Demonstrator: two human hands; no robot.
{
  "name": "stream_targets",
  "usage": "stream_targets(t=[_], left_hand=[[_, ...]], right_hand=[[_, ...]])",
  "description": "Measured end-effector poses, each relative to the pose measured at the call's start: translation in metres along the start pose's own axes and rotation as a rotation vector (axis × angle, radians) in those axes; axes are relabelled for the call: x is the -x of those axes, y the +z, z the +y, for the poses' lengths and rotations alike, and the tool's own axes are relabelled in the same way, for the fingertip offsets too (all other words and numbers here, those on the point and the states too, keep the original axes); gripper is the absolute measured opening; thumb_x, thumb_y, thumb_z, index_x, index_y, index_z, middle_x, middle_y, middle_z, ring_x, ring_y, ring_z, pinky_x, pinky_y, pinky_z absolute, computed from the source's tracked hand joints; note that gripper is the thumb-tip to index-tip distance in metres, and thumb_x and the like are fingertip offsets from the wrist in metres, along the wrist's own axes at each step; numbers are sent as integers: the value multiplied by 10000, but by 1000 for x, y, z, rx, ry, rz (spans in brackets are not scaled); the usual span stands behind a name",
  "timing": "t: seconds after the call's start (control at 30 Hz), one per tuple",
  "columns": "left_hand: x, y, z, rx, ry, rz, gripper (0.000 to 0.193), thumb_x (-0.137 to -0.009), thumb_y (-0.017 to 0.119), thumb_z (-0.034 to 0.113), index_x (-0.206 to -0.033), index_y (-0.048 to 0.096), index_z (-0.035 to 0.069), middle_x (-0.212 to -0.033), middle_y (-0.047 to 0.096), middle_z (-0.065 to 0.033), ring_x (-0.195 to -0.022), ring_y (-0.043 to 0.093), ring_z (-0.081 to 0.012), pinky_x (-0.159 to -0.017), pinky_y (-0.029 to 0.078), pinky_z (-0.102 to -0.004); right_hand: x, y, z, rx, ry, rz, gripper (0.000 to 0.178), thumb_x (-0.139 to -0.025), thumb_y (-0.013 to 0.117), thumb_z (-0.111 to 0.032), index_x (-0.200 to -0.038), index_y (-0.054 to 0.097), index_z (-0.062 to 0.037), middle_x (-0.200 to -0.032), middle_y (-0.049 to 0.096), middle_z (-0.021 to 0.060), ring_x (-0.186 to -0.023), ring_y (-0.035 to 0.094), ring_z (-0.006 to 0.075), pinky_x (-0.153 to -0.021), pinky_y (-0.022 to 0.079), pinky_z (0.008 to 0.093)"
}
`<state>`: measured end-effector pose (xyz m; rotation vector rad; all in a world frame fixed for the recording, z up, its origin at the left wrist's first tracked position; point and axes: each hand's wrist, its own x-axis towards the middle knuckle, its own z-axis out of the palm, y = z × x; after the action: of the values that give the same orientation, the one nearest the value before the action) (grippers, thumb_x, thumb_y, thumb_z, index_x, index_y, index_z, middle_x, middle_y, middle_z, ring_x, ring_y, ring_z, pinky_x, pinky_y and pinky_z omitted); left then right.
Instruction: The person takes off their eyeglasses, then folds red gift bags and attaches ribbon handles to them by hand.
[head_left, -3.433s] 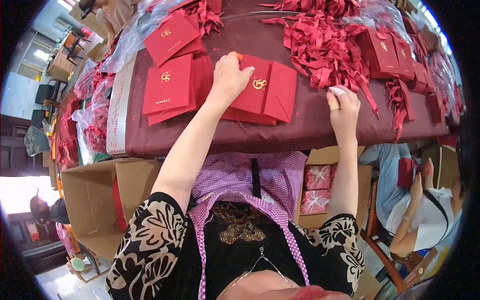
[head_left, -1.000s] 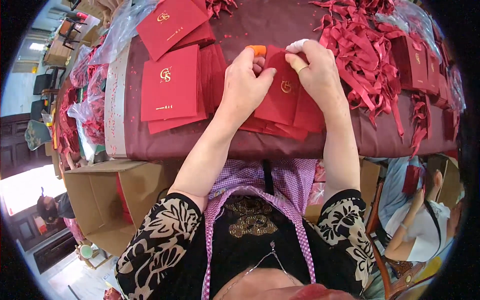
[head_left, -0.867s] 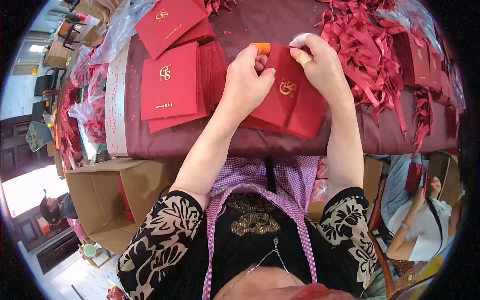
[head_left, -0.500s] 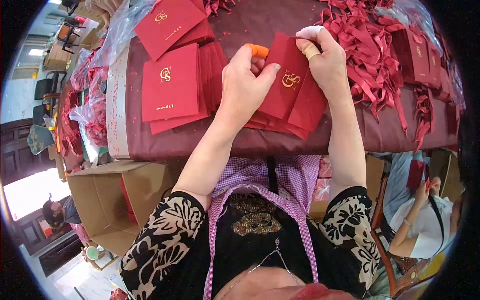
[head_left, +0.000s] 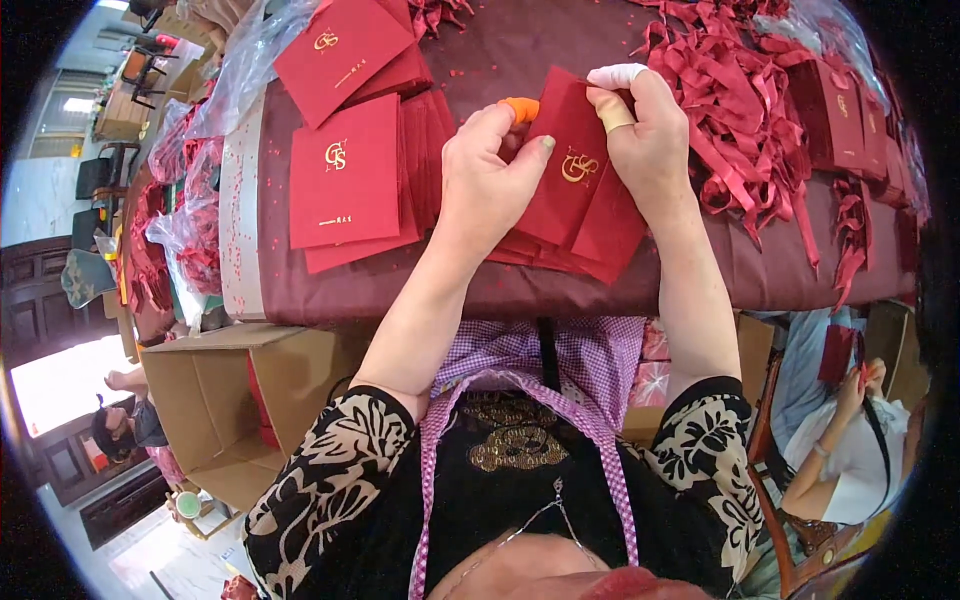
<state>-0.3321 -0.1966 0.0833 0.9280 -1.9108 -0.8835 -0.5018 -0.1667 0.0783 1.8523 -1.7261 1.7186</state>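
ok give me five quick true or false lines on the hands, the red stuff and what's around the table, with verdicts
1. A finger of the left hand wears an orange cover. True.
2. The large ribbon heap lies left of the left hand. False; the large ribbon heap is to the right of the right hand.
3. The right hand touches the upper part of a red pouch. True.
4. The open cardboard box stands on the table. False; it is below the tabletop, on the left.
5. The checked apron is purple and white. True.
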Motion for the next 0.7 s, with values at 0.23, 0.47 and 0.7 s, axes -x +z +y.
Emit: stream_targets(t=[0.23,0.47,0.7], left_hand=[[-5,-11,5,526,-377,-75,230,-804,644,-62,-1033,630,-43,-891,671,-65,-782,620,-92,-729,512,-218],[-6,-5,3,585,-324,8,185,-823,633,-7,-1007,645,-27,-787,625,17,-678,520,-16,-616,439,-170],[-4,-3,1,548,-274,3,202,-813,636,-13,-1014,638,-32,-814,618,25,-676,490,-7,-596,420,-164]], right_hand=[[-5,-1,-5,36,-42,1,77,-809,668,-77,-879,640,-63,-875,648,66,-857,605,258,-794,435,363],[-3,-7,-12,140,-213,-149,77,-799,674,-140,-855,647,-96,-819,610,31,-831,581,219,-801,381,350],[0,-7,-17,149,-236,-249,83,-783,677,-136,-803,612,-89,-796,593,37,-804,571,230,-800,374,367]])
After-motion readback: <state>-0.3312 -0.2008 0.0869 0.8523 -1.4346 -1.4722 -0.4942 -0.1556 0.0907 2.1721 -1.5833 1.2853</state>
